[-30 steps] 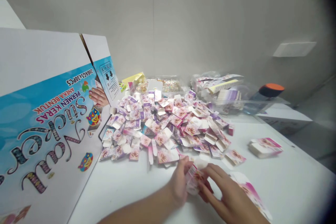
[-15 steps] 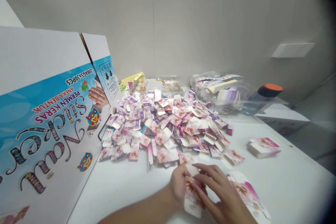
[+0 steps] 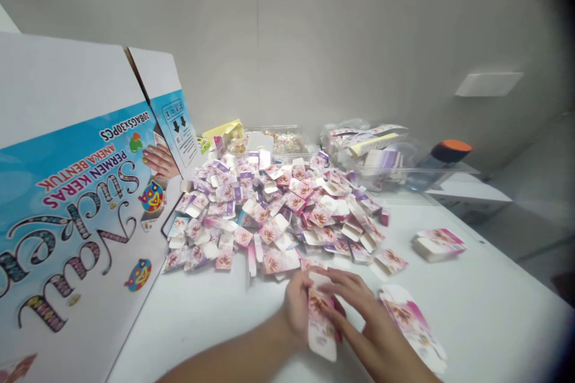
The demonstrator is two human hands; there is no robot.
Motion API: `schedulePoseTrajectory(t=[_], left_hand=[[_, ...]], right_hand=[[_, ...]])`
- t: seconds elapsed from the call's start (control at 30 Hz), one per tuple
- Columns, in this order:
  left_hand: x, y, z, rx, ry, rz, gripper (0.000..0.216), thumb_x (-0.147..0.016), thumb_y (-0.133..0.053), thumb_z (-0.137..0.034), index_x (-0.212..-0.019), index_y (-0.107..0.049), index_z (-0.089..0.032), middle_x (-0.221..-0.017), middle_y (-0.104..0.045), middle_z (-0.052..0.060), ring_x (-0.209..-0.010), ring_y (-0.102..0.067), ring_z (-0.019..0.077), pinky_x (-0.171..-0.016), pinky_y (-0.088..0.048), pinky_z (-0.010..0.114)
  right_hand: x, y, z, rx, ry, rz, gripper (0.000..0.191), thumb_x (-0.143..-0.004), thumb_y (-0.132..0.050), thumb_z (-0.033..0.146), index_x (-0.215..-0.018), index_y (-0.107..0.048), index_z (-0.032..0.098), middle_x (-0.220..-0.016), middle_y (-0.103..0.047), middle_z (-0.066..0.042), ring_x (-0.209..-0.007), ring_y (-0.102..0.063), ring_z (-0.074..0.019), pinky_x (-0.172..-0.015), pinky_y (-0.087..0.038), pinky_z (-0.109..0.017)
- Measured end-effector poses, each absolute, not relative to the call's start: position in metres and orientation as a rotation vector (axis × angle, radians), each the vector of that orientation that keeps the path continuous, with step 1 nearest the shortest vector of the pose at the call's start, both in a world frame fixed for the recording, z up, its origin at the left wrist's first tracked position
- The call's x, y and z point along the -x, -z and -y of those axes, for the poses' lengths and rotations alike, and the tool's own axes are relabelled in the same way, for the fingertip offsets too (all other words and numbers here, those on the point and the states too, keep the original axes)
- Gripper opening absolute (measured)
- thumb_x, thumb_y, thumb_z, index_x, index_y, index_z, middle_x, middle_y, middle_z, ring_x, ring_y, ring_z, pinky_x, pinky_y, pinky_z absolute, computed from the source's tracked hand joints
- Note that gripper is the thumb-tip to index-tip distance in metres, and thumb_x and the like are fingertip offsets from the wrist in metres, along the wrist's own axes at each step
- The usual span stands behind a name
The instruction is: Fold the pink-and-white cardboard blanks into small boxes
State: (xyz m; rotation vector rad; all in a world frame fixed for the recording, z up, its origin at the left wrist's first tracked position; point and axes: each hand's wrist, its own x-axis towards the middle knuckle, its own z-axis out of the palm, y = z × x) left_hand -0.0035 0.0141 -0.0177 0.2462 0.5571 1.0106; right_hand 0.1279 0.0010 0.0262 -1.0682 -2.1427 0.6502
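A small pink-and-white printed carton (image 3: 320, 320), with a long white end flap towards me, is in my left hand (image 3: 296, 305). The left fingers are closed round its far left side, partly hidden behind it. From the right, my right hand (image 3: 359, 317) lays its fingers and thumb on the carton's face and right edge. Beyond my hands spreads a big heap of similar small cartons (image 3: 274, 227), many with open flaps. By my right wrist lie flattened cartons (image 3: 411, 323), pink and white. A single carton (image 3: 390, 263) sits at the heap's near right edge.
A large blue-and-white cardboard box (image 3: 90, 191) stands along the left side. A stack of flat cartons (image 3: 439, 244) lies at the right. Behind the heap are clear plastic trays (image 3: 287, 142) and an orange-topped container (image 3: 442, 158), near the grey wall.
The view has shifted slightly, so everything sits a little further left. My hands stay on the same carton; the right fingers now lie flatter along its face.
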Motion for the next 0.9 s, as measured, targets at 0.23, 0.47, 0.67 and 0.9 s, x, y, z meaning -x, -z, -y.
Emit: schedulePoseTrajectory(t=[0.23,0.47,0.67,0.9], left_hand=[[0.001,0.001,-0.008,-0.398,-1.078,-0.645,0.07,-0.078,-0.023,-0.077,-0.102,-0.051,-0.018,-0.052,-0.054,0.0,-0.039,-0.05,0.0166,-0.04,-0.037,0.025],[-0.004,0.007,-0.006,-0.43,-0.989,-0.67,0.068,-0.079,-0.021,-0.078,-0.109,-0.045,-0.022,-0.056,-0.055,-0.002,-0.033,-0.053,0.0179,-0.031,-0.041,0.027],[0.002,0.006,-0.008,-0.444,-0.977,-0.642,0.07,-0.079,-0.026,-0.078,-0.115,-0.046,-0.021,-0.059,-0.058,-0.003,-0.032,-0.053,0.0173,-0.032,-0.042,0.028],[-0.002,0.014,-0.006,-0.473,-0.947,-0.689,0.076,-0.077,-0.025,-0.081,-0.115,-0.047,-0.019,-0.052,-0.051,-0.004,-0.037,-0.046,0.0133,-0.039,-0.037,0.023]], right_hand=[[-0.12,-0.04,-0.001,1.091,-0.992,2.014,0.023,-0.093,-0.047,0.039,-0.085,-0.058,0.021,-0.078,-0.061,-0.004,-0.068,-0.063,-0.0188,-0.062,-0.053,-0.032],[-0.12,-0.037,-0.008,1.236,-1.493,1.658,0.037,-0.086,-0.055,0.054,-0.078,-0.057,0.019,-0.059,-0.055,0.004,-0.042,-0.059,-0.0141,-0.044,-0.048,-0.026],[-0.125,-0.045,-0.005,1.105,-1.383,1.791,0.035,-0.086,-0.056,0.049,-0.069,-0.06,0.019,-0.101,-0.065,-0.007,-0.074,-0.066,-0.0189,-0.068,-0.055,-0.033],[-0.135,-0.045,-0.001,1.037,-1.011,2.264,0.019,-0.093,-0.043,0.028,-0.08,-0.055,0.02,-0.078,-0.059,-0.005,-0.075,-0.055,-0.0192,-0.069,-0.048,-0.034]])
